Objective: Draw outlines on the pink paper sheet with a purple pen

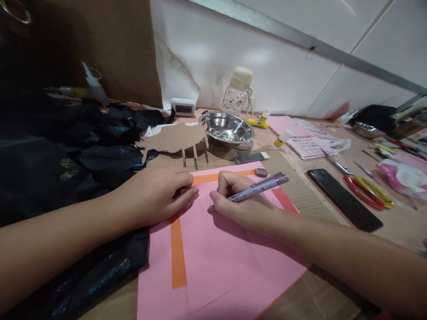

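A pink sheet of paper [213, 266] lies on cardboard, with an orange strip [178, 258] down its left side, another along the top and a red strip [285, 200] at the right. My right hand [240, 200] grips a purple patterned pen [256, 189], its tip down on the sheet near faint drawn lines. My left hand [167, 191] rests on the sheet's upper left, fingers loosely bent and apart, holding nothing visible. A small dark eraser-like piece [260, 172] sits at the sheet's top edge.
Beyond the sheet are a cardboard animal cutout [173, 138], a steel bowl [228, 129], a bottle [236, 91] and a digital clock [183, 107]. To the right lie a black phone [343, 198] and scissors [368, 189]. Dark fabric [43, 178] covers the left.
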`<state>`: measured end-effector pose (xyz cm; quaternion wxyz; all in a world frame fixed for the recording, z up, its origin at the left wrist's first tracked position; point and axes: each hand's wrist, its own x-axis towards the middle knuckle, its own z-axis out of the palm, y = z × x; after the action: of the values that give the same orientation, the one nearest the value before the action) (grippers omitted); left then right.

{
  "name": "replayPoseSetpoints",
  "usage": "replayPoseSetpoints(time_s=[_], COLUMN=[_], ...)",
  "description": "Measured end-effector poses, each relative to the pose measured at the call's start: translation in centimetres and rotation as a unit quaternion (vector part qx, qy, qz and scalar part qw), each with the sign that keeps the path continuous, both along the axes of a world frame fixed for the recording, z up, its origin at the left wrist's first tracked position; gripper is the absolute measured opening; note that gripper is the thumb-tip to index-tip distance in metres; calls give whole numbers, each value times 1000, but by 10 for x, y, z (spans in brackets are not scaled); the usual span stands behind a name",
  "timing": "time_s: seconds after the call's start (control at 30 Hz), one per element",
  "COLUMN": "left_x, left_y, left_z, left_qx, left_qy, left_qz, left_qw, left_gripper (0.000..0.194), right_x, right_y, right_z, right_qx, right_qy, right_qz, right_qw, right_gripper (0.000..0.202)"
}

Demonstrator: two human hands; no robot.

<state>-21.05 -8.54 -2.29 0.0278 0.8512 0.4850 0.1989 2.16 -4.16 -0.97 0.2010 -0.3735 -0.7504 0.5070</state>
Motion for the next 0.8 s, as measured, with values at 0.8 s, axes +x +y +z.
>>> replayPoseSetpoints(time_s=[0.8], left_x=[-2], left_y=[1], left_z=[-8], left_qx=[37], left_qy=[-10], left_qz=[-8], left_qw=[999], left_gripper=[41], right_x=[-2], right_y=[0], right_z=[3], right_qx=[50], right_qy=[-25], right_qz=[16], right_qw=[998], right_gripper=[33])
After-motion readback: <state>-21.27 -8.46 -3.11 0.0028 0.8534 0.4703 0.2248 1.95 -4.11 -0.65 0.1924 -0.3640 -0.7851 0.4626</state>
